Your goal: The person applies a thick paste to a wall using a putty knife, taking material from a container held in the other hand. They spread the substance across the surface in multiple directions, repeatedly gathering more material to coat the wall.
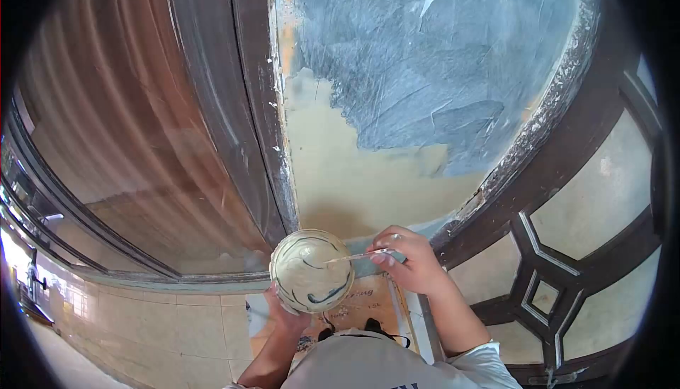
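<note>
My left hand [287, 314] holds a round tub [276, 275] from its lower left side. Inside it is thick cream-coloured paste [301, 258] with dark streaks swirled through it. My right hand [404, 258] is closed on a thin tool [358, 256], whose far end reaches over the tub's right side to the paste. Whether that end dips into the paste is hard to tell. Above the tub is a wall panel [340, 169], cream in its lower part and patchy blue-grey [425, 70] higher up.
Dark wooden framing [248, 91] with brown curtain-like folds [106, 105] behind glass stands on the left. A dark lattice frame [545, 297] is at the right. Below are floor tiles [156, 325] and a printed cardboard sheet [375, 304].
</note>
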Tool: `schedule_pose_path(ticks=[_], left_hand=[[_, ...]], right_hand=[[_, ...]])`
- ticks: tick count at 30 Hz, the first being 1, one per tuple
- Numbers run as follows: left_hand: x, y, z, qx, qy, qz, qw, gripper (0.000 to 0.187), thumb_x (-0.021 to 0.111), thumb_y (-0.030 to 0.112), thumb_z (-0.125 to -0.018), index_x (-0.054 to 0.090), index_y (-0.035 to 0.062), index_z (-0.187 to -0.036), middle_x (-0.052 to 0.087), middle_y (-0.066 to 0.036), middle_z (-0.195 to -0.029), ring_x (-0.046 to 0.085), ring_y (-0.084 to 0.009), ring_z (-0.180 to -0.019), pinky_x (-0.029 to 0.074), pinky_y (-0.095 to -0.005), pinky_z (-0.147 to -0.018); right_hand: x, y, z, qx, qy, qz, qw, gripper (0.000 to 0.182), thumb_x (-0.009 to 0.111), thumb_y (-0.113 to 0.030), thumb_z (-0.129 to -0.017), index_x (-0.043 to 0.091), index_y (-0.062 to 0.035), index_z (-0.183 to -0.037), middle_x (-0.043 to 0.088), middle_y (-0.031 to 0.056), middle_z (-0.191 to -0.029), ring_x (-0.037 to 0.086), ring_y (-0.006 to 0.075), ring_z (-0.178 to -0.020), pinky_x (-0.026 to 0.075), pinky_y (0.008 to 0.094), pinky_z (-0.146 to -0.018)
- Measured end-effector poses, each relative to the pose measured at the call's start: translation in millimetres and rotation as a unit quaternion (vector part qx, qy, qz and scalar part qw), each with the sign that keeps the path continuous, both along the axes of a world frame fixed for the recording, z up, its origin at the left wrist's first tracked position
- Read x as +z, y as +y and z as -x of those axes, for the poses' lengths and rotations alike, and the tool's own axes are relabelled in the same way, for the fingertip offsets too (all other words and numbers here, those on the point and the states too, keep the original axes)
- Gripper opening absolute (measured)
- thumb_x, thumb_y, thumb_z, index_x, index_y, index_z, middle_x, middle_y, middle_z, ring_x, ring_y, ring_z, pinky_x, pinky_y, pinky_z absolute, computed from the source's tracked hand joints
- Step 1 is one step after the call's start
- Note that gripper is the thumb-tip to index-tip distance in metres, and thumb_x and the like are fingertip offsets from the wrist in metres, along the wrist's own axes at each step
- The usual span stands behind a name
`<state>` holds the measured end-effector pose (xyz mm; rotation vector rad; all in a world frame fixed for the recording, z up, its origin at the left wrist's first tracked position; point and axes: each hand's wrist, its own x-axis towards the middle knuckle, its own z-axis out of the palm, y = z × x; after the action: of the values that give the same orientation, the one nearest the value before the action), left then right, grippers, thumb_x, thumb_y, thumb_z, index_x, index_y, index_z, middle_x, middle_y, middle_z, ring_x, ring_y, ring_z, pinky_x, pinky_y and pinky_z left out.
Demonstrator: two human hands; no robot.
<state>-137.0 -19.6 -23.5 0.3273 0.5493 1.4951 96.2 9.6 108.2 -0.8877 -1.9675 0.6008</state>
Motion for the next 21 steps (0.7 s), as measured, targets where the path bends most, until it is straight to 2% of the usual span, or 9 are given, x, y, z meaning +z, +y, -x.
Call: schedule_pose_path(ticks=[3, 7, 9, 10, 13, 15, 16, 18, 21], left_hand=[[-9, 2, 4, -0.008, -0.005, -0.004, 1.000, 0.061, 0.035, 0.049, -0.090, 0.048, 0.0068, -0.133, 0.057, -0.010, -0.127, 0.058, -0.0248, -0.114, 0.048, -0.0403, -0.096], [6, 6, 10, -0.001, -0.015, -0.008, 1.000, 0.064, 0.034, 0.050, -0.089, 0.047, 0.0076, -0.135, 0.056, -0.010, -0.129, 0.056, -0.0259, -0.117, 0.048, -0.0412, -0.097], [8, 6, 18, 0.015, -0.026, -0.010, 0.999, 0.065, 0.032, 0.050, -0.089, 0.046, 0.0077, -0.136, 0.056, -0.010, -0.130, 0.055, -0.0263, -0.119, 0.047, -0.0418, -0.098], [8, 7, 21, 0.031, -0.016, -0.027, 0.999, 0.064, 0.031, 0.050, -0.089, 0.047, 0.0074, -0.135, 0.057, -0.010, -0.129, 0.055, -0.0254, -0.118, 0.047, -0.0417, -0.098], [12, 8, 25, 0.055, -0.004, 0.010, 0.998, 0.063, 0.030, 0.048, -0.090, 0.049, 0.0071, -0.133, 0.058, -0.009, -0.127, 0.056, -0.0241, -0.117, 0.048, -0.0403, -0.097], [8, 7, 26, 0.044, 0.024, -0.029, 0.998, 0.059, 0.030, 0.046, -0.091, 0.051, 0.0069, -0.130, 0.060, -0.007, -0.124, 0.058, -0.0224, -0.113, 0.049, -0.0386, -0.094], [3, 7, 25, 0.044, 0.036, -0.007, 0.998, 0.058, 0.030, 0.046, -0.091, 0.052, 0.0073, -0.128, 0.060, -0.007, -0.123, 0.059, -0.0218, -0.112, 0.050, -0.0377, -0.093], [-13, 4, 27, 0.022, 0.025, 0.003, 0.999, 0.054, 0.034, 0.043, -0.092, 0.054, 0.0081, -0.127, 0.060, -0.008, -0.123, 0.058, -0.0236, -0.113, 0.046, -0.0389, -0.098], [-19, 4, 24, 0.003, 0.030, 0.005, 1.000, 0.056, 0.035, 0.047, -0.092, 0.054, 0.0086, -0.127, 0.060, -0.008, -0.124, 0.058, -0.0247, -0.113, 0.046, -0.0395, -0.098]], right_hand=[[-1, -1, 0, -0.028, -0.070, 0.016, 0.997, 0.010, 0.065, -0.002, -0.084, 0.065, -0.0015, -0.094, 0.065, 0.0115, -0.087, 0.064, 0.0270, -0.078, 0.051, 0.0343, -0.069], [-12, -1, -12, -0.022, -0.085, 0.000, 0.996, 0.010, 0.063, -0.004, -0.085, 0.066, -0.0018, -0.094, 0.065, 0.0124, -0.085, 0.063, 0.0293, -0.077, 0.050, 0.0367, -0.067], [-24, 0, -25, -0.115, -0.171, -0.001, 0.979, 0.011, 0.065, -0.008, -0.083, 0.066, -0.0030, -0.092, 0.064, 0.0136, -0.083, 0.062, 0.0323, -0.076, 0.049, 0.0397, -0.065], [-31, 1, -32, -0.117, -0.171, -0.004, 0.978, 0.011, 0.065, -0.008, -0.083, 0.066, -0.0030, -0.092, 0.064, 0.0136, -0.083, 0.062, 0.0323, -0.076, 0.049, 0.0397, -0.065], [-64, 3, -52, -0.142, -0.228, 0.067, 0.961, 0.013, 0.066, -0.016, -0.082, 0.063, -0.0061, -0.090, 0.061, 0.0148, -0.075, 0.059, 0.0375, -0.077, 0.047, 0.0440, -0.068], [-91, 3, -63, -0.160, -0.168, 0.118, 0.965, 0.015, 0.067, -0.020, -0.082, 0.063, -0.0075, -0.089, 0.060, 0.0158, -0.072, 0.058, 0.0397, -0.078, 0.046, 0.0468, -0.068], [-97, 1, -68, -0.198, -0.231, 0.121, 0.945, 0.017, 0.068, -0.020, -0.079, 0.064, -0.0079, -0.091, 0.063, 0.0176, -0.077, 0.062, 0.0391, -0.074, 0.048, 0.0450, -0.065], [-105, -3, -74, -0.217, -0.250, 0.160, 0.930, 0.019, 0.068, -0.023, -0.079, 0.064, -0.0084, -0.091, 0.064, 0.0176, -0.077, 0.063, 0.0389, -0.076, 0.048, 0.0452, -0.065], [-122, -7, -86, -0.252, -0.279, 0.212, 0.902, 0.023, 0.068, -0.029, -0.078, 0.064, -0.0101, -0.090, 0.065, 0.0167, -0.079, 0.064, 0.0385, -0.080, 0.049, 0.0459, -0.067]])
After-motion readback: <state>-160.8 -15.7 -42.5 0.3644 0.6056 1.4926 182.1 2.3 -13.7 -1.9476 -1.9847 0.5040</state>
